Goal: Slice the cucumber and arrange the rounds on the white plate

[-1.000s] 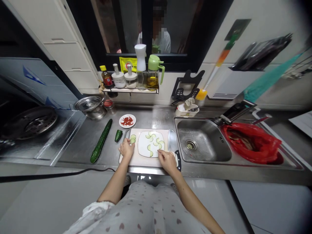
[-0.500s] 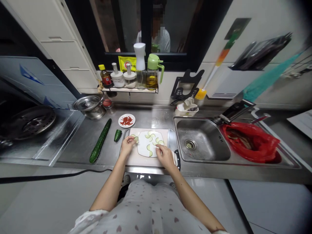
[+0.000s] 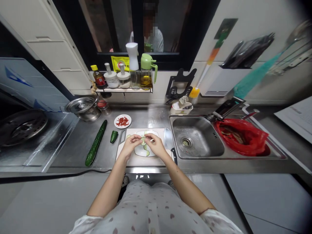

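Note:
Over a white squarish plate (image 3: 138, 151), my left hand (image 3: 131, 146) and my right hand (image 3: 156, 147) meet with fingertips pinched on one thin cucumber slice (image 3: 143, 140). More pale green slices (image 3: 147, 152) lie on the plate, partly hidden by the fingers. Beneath the plate is a light cutting board (image 3: 133, 161). At its left edge, beyond my left hand, a slice or two (image 3: 128, 136) can be seen. A dark handle with white dots (image 3: 174, 156) lies at the board's right side, near my right wrist.
Left of the board are a whole cucumber (image 3: 96, 143), a cucumber piece (image 3: 113, 136) and a small plate of chopped red bits (image 3: 123, 121). A lidded pot (image 3: 85, 109) stands farther left. The sink (image 3: 200, 138) and a red bag (image 3: 243, 138) lie right. A condiment shelf (image 3: 126, 90) hangs behind.
My hands have come together over the plate, the left moving right with its cucumber slice and the right moving left. The view has shifted slightly.

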`<state>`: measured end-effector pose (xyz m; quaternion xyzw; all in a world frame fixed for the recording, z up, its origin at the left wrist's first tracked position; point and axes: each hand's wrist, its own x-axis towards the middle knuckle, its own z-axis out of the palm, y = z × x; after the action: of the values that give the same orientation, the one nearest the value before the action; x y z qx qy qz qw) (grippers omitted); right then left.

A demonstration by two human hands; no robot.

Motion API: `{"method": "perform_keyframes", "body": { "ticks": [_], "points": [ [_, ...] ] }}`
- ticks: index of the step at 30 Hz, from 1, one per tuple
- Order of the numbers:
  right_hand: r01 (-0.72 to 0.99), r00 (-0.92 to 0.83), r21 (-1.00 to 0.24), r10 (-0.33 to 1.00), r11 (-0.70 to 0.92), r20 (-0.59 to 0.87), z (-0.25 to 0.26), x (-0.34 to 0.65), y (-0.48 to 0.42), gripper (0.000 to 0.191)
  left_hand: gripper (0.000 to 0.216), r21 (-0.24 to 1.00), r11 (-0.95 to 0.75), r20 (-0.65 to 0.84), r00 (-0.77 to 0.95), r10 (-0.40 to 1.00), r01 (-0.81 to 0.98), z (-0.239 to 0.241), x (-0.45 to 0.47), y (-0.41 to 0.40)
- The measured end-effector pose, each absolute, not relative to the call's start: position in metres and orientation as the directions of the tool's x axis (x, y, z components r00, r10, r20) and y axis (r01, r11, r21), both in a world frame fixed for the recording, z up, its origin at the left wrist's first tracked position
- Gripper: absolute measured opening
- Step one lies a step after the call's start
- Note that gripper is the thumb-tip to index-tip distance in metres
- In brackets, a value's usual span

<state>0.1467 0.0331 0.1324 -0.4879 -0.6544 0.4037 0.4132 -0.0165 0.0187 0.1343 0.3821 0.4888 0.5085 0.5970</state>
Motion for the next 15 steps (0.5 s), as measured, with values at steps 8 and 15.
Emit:
{"method": "perform_keyframes", "body": {
  "ticks": [8,15],
  "points": [
    [0.078,-0.121,-0.995,0.991,0.058,0.049,0.129,0.145,0.038,0.018,0.039,0.968,0.191,-0.208,-0.098,0.973,-0.160,0.137,-0.007,0.014],
    [0.062,-0.122,-0.991,0.986,0.118,0.109,0.138,0.152,0.040,0.019,0.061,0.808,0.502,-0.483,0.141,0.864,-0.308,0.140,0.001,0.010]
  ]
}}
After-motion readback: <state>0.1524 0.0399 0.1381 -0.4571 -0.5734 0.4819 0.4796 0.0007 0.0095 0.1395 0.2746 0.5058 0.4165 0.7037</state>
